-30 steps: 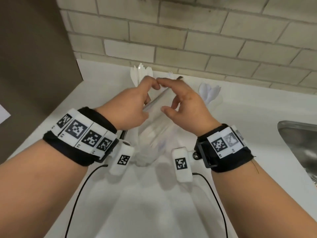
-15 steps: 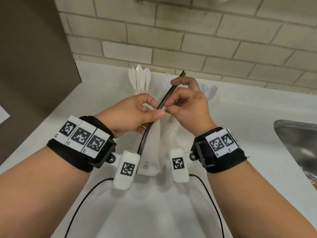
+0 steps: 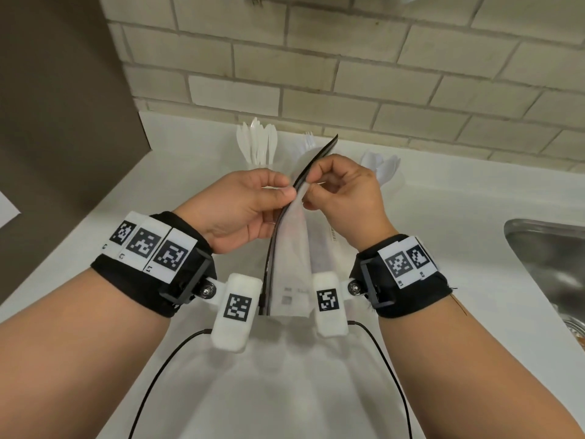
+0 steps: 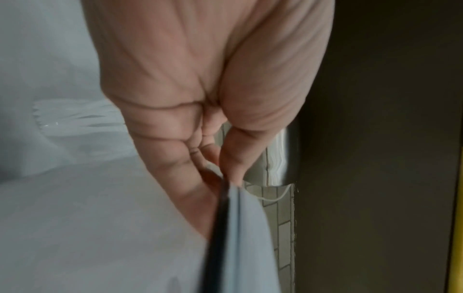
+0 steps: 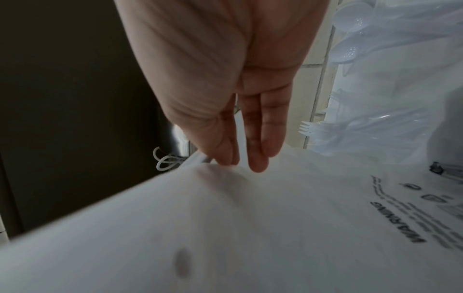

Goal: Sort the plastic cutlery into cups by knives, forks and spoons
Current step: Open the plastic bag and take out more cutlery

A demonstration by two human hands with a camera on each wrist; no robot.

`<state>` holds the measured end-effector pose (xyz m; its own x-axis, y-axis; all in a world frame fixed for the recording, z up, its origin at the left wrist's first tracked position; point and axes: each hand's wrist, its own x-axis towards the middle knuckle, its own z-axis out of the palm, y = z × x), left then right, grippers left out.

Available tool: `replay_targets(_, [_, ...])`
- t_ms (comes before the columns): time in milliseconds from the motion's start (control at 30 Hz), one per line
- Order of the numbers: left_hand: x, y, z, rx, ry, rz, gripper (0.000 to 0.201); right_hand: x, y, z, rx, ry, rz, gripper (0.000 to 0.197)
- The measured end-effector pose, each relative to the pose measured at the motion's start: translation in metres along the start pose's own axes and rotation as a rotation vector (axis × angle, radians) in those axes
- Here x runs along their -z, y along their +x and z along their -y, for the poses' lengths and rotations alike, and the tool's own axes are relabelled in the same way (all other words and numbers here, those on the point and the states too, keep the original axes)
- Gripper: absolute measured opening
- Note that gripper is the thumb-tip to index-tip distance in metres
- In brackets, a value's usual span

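Observation:
I hold a clear plastic zip bag with a black zip strip upright over the white counter. My left hand pinches the strip side of its top edge, and my right hand pinches the other side. Seen in the left wrist view, the left hand has thumb and fingers on the black strip. In the right wrist view the right hand has its fingertips on the bag. Behind the hands stand white knives, forks and spoons; their cups are mostly hidden.
A brick wall runs along the back of the counter. A dark panel closes off the left side. A steel sink lies at the right edge. Cables trail from both wrist cameras over the near counter.
Both hands lifted the bag and turned it edge-on. From loosely touching above it, they now pinch either side of its top edge, close together.

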<state>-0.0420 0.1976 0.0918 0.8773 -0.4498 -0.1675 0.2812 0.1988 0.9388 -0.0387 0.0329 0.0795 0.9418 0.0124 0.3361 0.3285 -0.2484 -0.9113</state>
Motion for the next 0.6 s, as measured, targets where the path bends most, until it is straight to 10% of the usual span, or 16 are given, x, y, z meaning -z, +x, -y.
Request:
replay_targets(200, [-0.001, 0.000, -0.004, -0.120, 0.206, -0.200, 0.023, 0.003, -0.005, 0.006, 0.019, -0.152, -0.103, 0.021])
replay_targets(367, [-0.003, -0.002, -0.016, -0.207, 0.107, -0.089, 0.032, 0.009, -0.013, 0.015, 0.379, -0.255, 0.312, 0.033])
replay_targets(500, [0.001, -0.009, -0.015, -0.175, 0.057, 0.191, 0.064, 0.008, -0.004, 0.017, 0.418, -0.474, 0.058, 0.016])
replay_targets(600, [-0.001, -0.011, -0.013, -0.206, 0.183, 0.124, 0.057, 0.012, 0.001, 0.024, 0.413, -0.521, -0.162, 0.013])
